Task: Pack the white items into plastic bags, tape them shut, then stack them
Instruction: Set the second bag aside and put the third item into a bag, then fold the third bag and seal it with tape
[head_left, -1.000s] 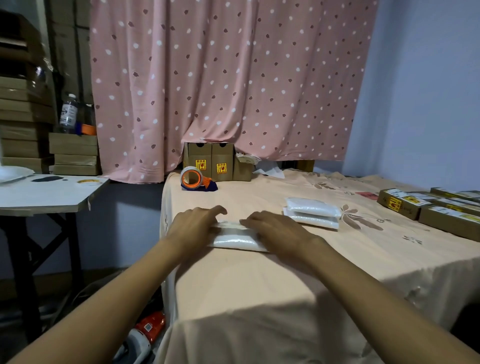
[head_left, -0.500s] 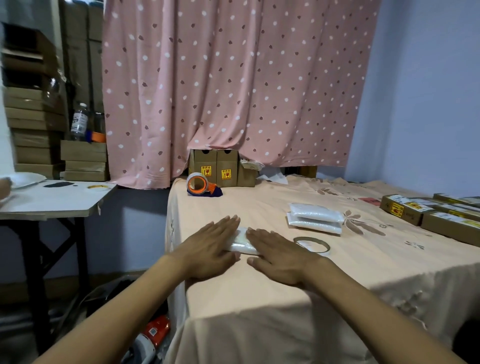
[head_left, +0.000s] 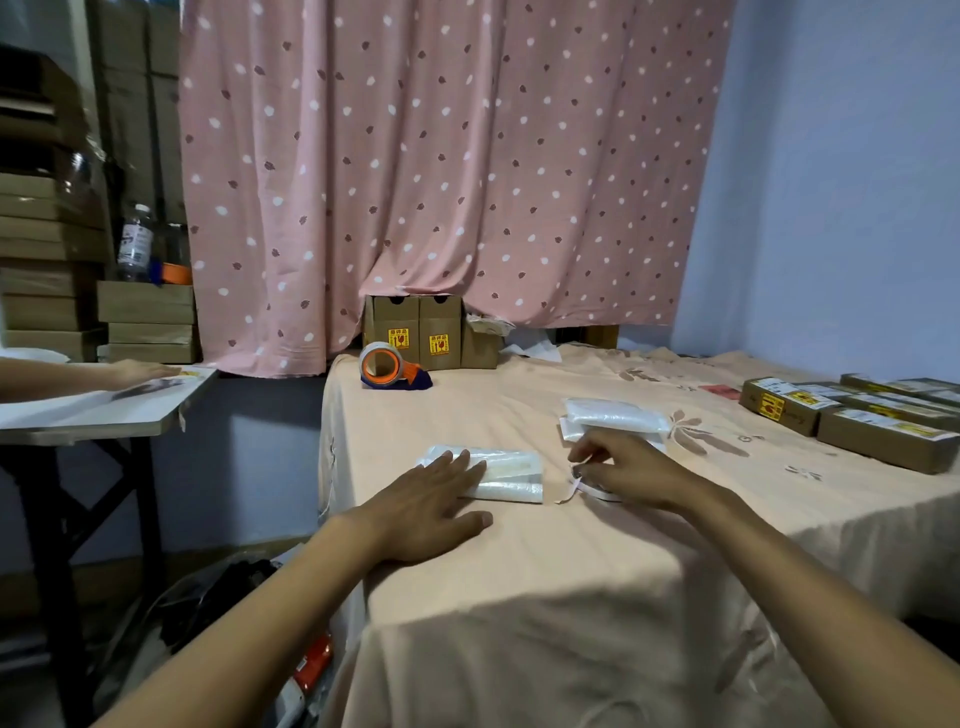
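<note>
If our left hand (head_left: 431, 499) eases off, we judge the bag (head_left: 506, 475) at centre frame could spring open or slide on the cloth (head_left: 519, 571). The loose strip from the tape (head_left: 597, 491) could also stick to itself. Our left hand lies flat, fingers straight, pressing the bag's left end. Our right hand (head_left: 628, 473), right of centre, curls its fingers and pinches the tape. Just beyond it sits the stack (head_left: 613, 418).

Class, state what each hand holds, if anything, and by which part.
The left hand holds nothing; it presses flat on the left end of the bagged packet. The right hand pinches the small tape roll by its rim.
</note>
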